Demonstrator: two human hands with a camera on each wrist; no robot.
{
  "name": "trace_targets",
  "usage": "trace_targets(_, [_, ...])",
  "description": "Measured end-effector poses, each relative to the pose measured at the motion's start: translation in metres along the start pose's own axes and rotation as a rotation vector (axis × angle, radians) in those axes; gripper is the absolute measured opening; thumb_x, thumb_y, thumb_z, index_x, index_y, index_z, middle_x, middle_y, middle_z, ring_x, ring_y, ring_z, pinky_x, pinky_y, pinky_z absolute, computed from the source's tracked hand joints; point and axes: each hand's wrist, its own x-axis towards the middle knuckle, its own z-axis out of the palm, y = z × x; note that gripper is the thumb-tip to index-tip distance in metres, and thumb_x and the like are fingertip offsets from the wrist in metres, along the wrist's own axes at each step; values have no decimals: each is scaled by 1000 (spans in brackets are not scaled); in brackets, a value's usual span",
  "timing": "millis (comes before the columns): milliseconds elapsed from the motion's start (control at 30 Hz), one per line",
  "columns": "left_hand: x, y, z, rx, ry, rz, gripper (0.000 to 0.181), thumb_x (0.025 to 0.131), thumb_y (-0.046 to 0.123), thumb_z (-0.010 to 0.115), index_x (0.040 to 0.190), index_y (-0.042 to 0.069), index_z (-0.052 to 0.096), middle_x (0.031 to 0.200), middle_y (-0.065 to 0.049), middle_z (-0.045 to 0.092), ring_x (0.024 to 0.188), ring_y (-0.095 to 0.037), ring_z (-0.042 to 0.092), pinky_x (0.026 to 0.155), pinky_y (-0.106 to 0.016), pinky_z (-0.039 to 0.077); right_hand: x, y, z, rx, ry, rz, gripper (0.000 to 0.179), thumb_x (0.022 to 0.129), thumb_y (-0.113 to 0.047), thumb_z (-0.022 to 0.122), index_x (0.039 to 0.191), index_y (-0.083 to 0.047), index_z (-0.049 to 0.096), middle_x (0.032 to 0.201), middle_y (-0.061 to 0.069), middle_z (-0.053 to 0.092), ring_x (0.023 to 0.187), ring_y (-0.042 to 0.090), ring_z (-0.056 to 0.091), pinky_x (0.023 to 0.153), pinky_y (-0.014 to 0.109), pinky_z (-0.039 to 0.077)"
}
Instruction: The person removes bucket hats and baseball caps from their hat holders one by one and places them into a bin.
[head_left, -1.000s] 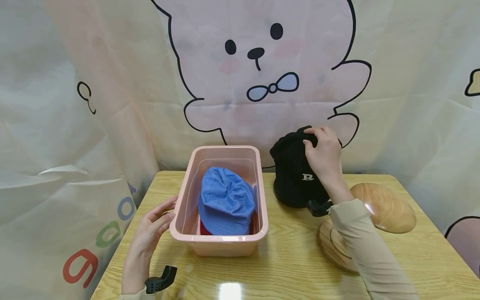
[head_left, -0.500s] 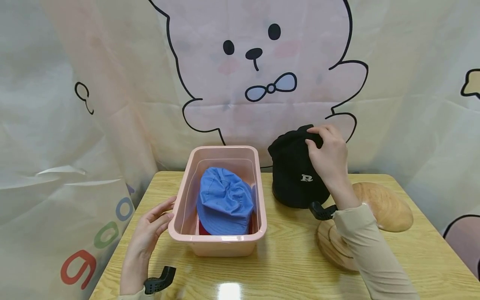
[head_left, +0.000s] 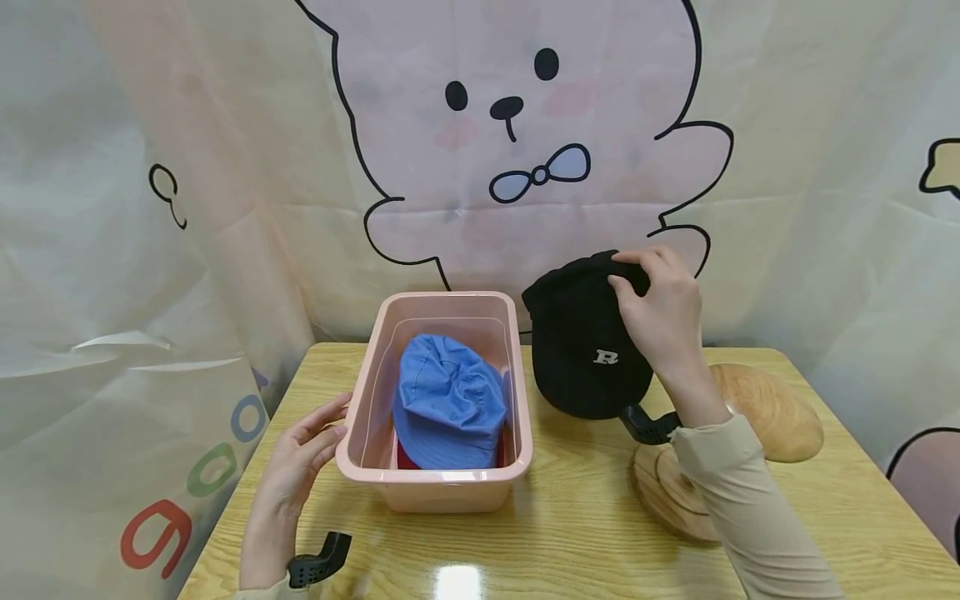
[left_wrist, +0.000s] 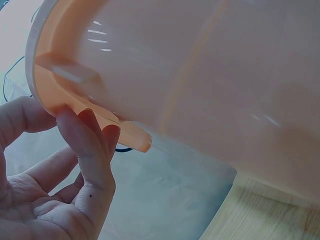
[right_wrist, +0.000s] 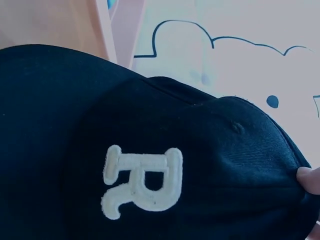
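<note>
A black baseball cap (head_left: 581,333) with a white letter R hangs brim-down, its crown pinched between the thumb and fingers of my right hand (head_left: 663,308). The right wrist view shows the R close up, with a fingertip (right_wrist: 310,179) at the cap's edge. My left hand (head_left: 296,458) holds the left rim of a pink plastic bin (head_left: 525,433). In the left wrist view, curled fingers (left_wrist: 87,155) grip that rim from below and outside. Inside the bin lies a blue cap (head_left: 450,400), over something dark red (head_left: 405,460) that is mostly hidden.
Right of the black cap stands a wooden hat stand with a rounded top (head_left: 765,412) and a round grooved base (head_left: 667,496); my right sleeve partly covers it. A light wooden table (head_left: 585,533) carries everything. Behind it hangs a curtain (head_left: 480,225) printed with a bear.
The black cap has moved slightly left toward the bin and its crown tilts a bit more that way. My right wrist has shifted a little to the right. My left hand stays at the rim.
</note>
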Motion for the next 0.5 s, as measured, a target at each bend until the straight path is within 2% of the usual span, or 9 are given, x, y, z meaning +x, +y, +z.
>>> trace_targets(500, [1,1,0,20,10,-31,44,95,4,56,138,-2,49,107,10,64,98,-2,63,82,-17,55,0,-13,-9,-4,-12,-62,19,87,-8,69,106,-5,71,105,16,65,104,34,58,91,50,46])
